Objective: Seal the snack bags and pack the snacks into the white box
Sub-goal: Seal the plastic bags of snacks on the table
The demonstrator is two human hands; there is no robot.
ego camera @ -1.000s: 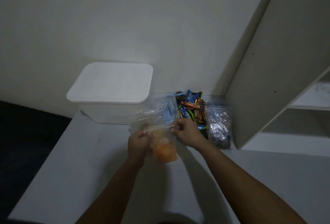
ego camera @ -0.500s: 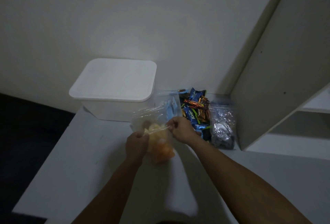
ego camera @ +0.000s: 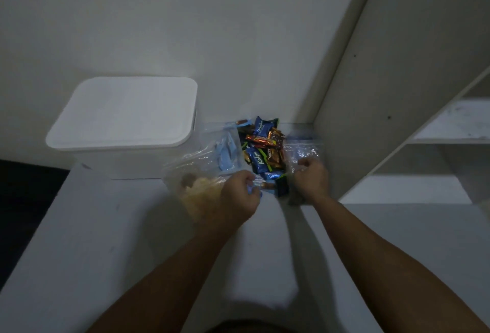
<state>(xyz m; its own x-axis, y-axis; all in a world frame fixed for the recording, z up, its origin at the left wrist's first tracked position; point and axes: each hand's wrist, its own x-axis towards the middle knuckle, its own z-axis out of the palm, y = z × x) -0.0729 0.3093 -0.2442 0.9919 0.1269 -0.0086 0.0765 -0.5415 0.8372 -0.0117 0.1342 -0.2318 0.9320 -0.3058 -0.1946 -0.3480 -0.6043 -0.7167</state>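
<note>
Two clear snack bags [ego camera: 196, 186], lidded white box [ego camera: 124, 120]

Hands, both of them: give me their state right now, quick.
Left hand: closed, pinching the near end of the bag of wrapped chocolates.
Right hand: closed on the clear bag with silver contents.

left hand [ego camera: 240, 194] covers part of the orange snack bag [ego camera: 196, 192]; right hand [ego camera: 311, 180] hides the silver bag's [ego camera: 302, 151] lower half. grip states unclear.
</note>
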